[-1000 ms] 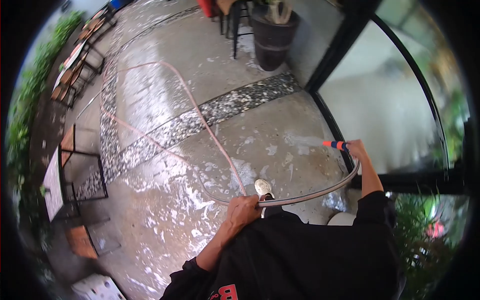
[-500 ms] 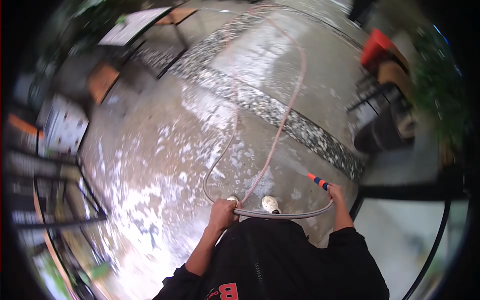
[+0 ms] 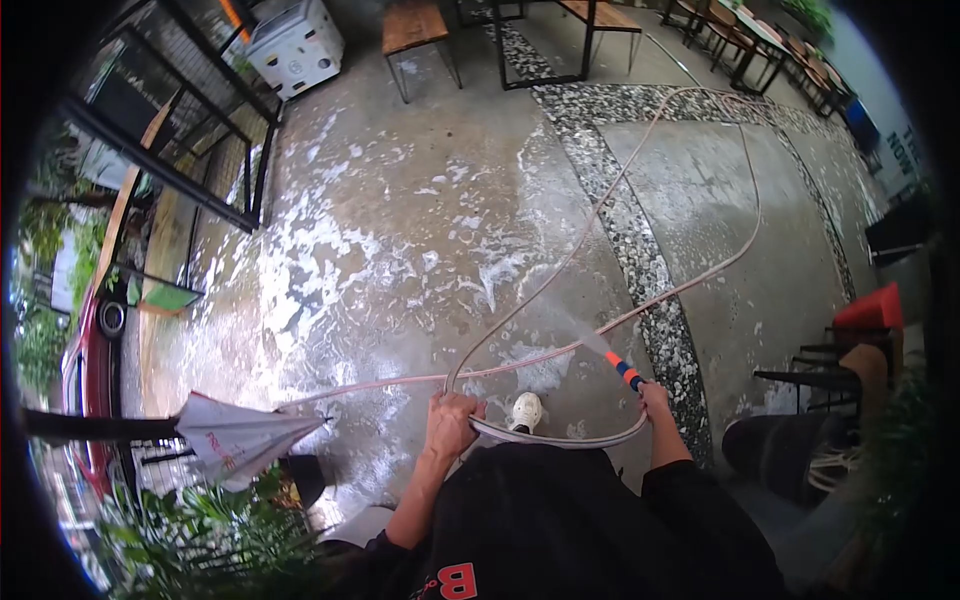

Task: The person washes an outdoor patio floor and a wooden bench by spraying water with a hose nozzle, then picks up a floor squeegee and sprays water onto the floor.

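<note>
My right hand [image 3: 655, 398] is closed round the base of an orange and dark blue hose nozzle [image 3: 627, 372]. A fine water spray [image 3: 592, 340] leaves its tip toward the upper left. The pale hose [image 3: 560, 441] sags from the nozzle across my front to my left hand [image 3: 452, 425], whose fingers are wrapped round it. Beyond that hand the hose runs out in long loops over the wet concrete floor [image 3: 420, 150]. Patches of white foam [image 3: 310, 240] lie on the floor, mostly ahead and to the left. One white shoe [image 3: 527, 410] shows between my hands.
A strip of pebbles [image 3: 640, 250] crosses the floor. Wooden benches [image 3: 415, 25] and a white cooler box [image 3: 295, 50] stand at the back. At left are a black metal frame [image 3: 190, 170], a folded umbrella [image 3: 240, 440] and plants [image 3: 200, 530]. A red object [image 3: 870, 308] and chairs are at right.
My view has swung to the left, bringing the umbrella, plants and a parked red car into sight. Both hands keep hold of the hose and nozzle; the spray still runs.
</note>
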The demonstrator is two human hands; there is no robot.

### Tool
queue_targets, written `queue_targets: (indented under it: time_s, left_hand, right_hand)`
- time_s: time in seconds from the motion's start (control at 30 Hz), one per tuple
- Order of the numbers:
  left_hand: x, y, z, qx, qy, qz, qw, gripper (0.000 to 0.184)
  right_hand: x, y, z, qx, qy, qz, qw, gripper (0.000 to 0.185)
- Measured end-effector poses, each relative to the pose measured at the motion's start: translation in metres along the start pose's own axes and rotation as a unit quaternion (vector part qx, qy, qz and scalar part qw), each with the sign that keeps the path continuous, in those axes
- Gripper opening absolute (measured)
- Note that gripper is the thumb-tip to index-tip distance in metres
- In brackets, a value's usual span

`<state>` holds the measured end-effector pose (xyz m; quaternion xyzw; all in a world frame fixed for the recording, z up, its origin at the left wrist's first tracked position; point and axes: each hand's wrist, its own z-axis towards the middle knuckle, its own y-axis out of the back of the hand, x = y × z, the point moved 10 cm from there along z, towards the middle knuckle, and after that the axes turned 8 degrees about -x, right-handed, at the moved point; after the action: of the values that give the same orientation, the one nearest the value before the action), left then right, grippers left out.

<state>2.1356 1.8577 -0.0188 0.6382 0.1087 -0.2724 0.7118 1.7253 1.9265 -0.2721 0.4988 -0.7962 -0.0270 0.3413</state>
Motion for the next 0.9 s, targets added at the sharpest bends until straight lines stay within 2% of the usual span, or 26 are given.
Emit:
queue_targets:
  time_s: [0.17, 0.2, 0.23, 0.27, 0.33, 0.37, 0.43, 0.47, 0.53, 0.57, 0.6, 0.67, 0.7, 0.73, 0.8, 0.83, 0.9]
  left_hand:
    - [0.004, -0.01, -0.061, -0.02, 0.063, -0.029, 0.997, 0.02]
    - [0.006, -0.011, -0.076, -0.023, 0.109, -0.033, 0.993, 0.021]
    - [0.006, -0.016, -0.09, -0.026, 0.153, -0.041, 0.987, 0.022]
    - [0.001, -0.022, -0.101, -0.033, 0.154, -0.05, 0.986, 0.022]
    - [0.0, -0.033, -0.133, -0.033, 0.206, -0.04, 0.977, 0.023]
    - [-0.008, -0.041, -0.15, -0.035, 0.225, -0.045, 0.973, 0.023]
    - [-0.019, -0.05, -0.177, -0.051, 0.275, -0.054, 0.959, 0.021]
    - [-0.028, -0.045, -0.184, -0.069, 0.285, -0.046, 0.955, 0.021]
    - [-0.052, -0.05, -0.192, -0.086, 0.299, -0.078, 0.947, 0.02]
    - [-0.057, -0.057, -0.194, -0.059, 0.335, -0.057, 0.939, 0.018]
    - [-0.064, -0.058, -0.194, -0.083, 0.347, -0.051, 0.933, 0.018]
    - [-0.079, -0.085, -0.201, -0.058, 0.4, -0.112, 0.908, 0.019]
    - [-0.083, -0.106, -0.206, -0.025, 0.458, -0.126, 0.88, 0.023]
    - [-0.091, -0.118, -0.201, -0.039, 0.47, -0.127, 0.872, 0.023]
    - [-0.116, -0.165, -0.213, -0.079, 0.571, -0.208, 0.79, 0.029]
    - [-0.131, -0.192, -0.216, -0.09, 0.612, -0.247, 0.746, 0.034]
    - [-0.169, -0.231, -0.208, -0.067, 0.626, -0.26, 0.732, 0.035]
  right_hand:
    - [0.022, 0.001, 0.009, 0.02, 0.066, 0.024, 0.997, 0.018]
    - [0.028, 0.01, 0.008, 0.012, 0.072, 0.027, 0.997, 0.018]
    - [0.023, 0.013, 0.025, -0.001, 0.051, 0.025, 0.998, 0.017]
    - [0.017, 0.012, 0.057, -0.005, 0.061, 0.022, 0.998, 0.017]
    - [-0.01, 0.022, 0.114, -0.057, 0.003, 0.02, 0.998, 0.013]
    - [0.03, 0.041, 0.038, -0.078, 0.063, -0.081, 0.992, 0.011]
    - [0.035, 0.052, 0.04, -0.068, 0.111, -0.082, 0.988, 0.006]
    - [0.053, 0.051, 0.035, -0.062, 0.156, -0.055, 0.984, 0.011]
    - [0.064, 0.055, 0.043, -0.063, 0.142, -0.047, 0.987, 0.012]
    - [0.075, 0.057, 0.044, -0.064, 0.142, -0.061, 0.986, 0.012]
    - [0.088, 0.055, 0.047, -0.071, 0.156, -0.061, 0.983, 0.013]
    - [0.113, 0.042, 0.055, -0.058, 0.179, -0.076, 0.979, 0.014]
    - [0.122, 0.037, 0.062, -0.055, 0.152, -0.076, 0.984, 0.014]
    - [0.133, 0.033, 0.07, -0.055, 0.125, -0.075, 0.988, 0.015]
    - [0.174, 0.024, 0.097, -0.064, 0.204, -0.156, 0.964, 0.013]
    - [0.194, 0.015, 0.112, -0.034, 0.222, -0.196, 0.954, 0.012]
    - [0.221, -0.008, 0.136, 0.055, 0.235, -0.278, 0.93, 0.011]
